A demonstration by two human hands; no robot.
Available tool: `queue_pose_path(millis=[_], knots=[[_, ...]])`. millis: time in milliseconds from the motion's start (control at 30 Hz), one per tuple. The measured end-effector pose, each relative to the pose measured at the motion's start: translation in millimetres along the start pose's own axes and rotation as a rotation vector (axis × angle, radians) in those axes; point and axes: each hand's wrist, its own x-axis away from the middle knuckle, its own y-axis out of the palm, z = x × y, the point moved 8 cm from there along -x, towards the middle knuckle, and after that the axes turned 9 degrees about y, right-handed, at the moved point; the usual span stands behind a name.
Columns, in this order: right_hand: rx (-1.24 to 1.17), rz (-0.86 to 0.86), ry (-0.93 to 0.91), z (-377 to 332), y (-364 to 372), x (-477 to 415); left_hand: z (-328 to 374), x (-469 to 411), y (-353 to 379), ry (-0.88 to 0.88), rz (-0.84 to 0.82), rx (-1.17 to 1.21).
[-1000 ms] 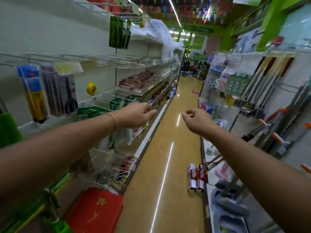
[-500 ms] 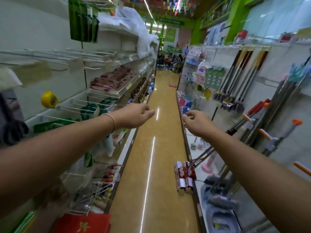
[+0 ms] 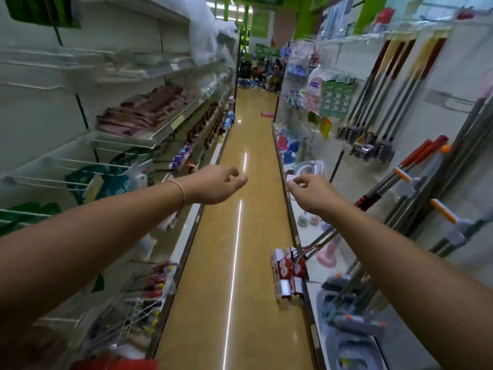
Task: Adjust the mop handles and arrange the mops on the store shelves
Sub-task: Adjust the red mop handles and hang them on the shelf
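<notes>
Glossy tan aisle floor [image 3: 208,289]; left hand [image 3: 216,185] and right hand [image 3: 312,194] outstretched apart, fingers loosely curled, seemingly empty, beside steel-handled mops [image 3: 442,169].

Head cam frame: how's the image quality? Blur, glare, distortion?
Head view: strong wide-angle distortion, with both shelf rows bowing outward toward the edges. Blur smears the left shelves and the mop handles on the right. The left hand and right hand at centre are sharper. A thin glare streak runs down the glossy floor. Lighting is even, with no hard shadows.
</notes>
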Motion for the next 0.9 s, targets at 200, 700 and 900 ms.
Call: queue_pose_path(millis=[200, 700, 900], knots=[[-0.025, -0.038, 0.038, 25.2, -23.0, -103.6, 8.0, -111.5, 3.2, -0.005, -0.005, 0.011], [-0.049, -0.013, 0.084, 63.7, -43.9, -256.0, 0.8, -287.0, 34.4, 0.05, -0.04, 0.049], [-0.054, 0.046, 0.153, 71.9, -43.9, -317.9, -21.5, -355.0, 35.3, 0.106, -0.06, 0.077]])
